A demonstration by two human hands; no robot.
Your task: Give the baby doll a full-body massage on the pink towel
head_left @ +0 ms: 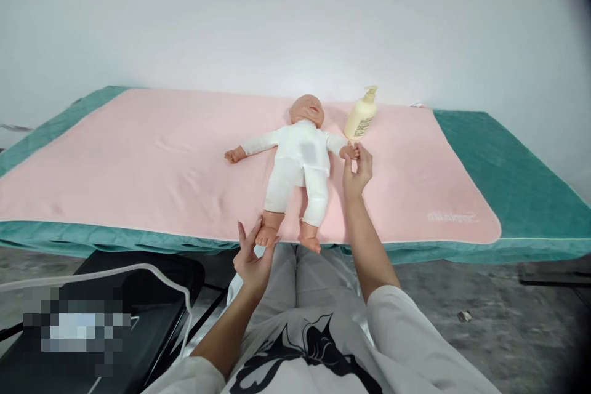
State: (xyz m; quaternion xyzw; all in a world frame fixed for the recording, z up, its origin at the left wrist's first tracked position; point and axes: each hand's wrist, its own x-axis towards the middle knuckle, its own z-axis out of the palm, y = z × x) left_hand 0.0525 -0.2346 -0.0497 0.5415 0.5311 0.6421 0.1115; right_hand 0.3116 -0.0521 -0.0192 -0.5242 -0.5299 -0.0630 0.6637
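A baby doll (300,141) in a white outfit lies on its back, head toward the wall and feet at the near edge. My left hand (255,261) is at the doll's foot on the left side, with thumb and fingers to either side of it. One finger of that hand sticks out to the left. Farther up on the right, my right hand (359,173) has its thumb and fingers closed on the doll's small hand. A cream pump bottle (361,117) leans slightly just beyond my right hand. Grey marking shows on the doll's belly.
A pink mat (184,154) covers much of the green-covered table (508,172). A white wall (277,18) stands behind it. Below on the left are a black surface (152,295) and a pale cable (115,269), with a blurred-out patch.
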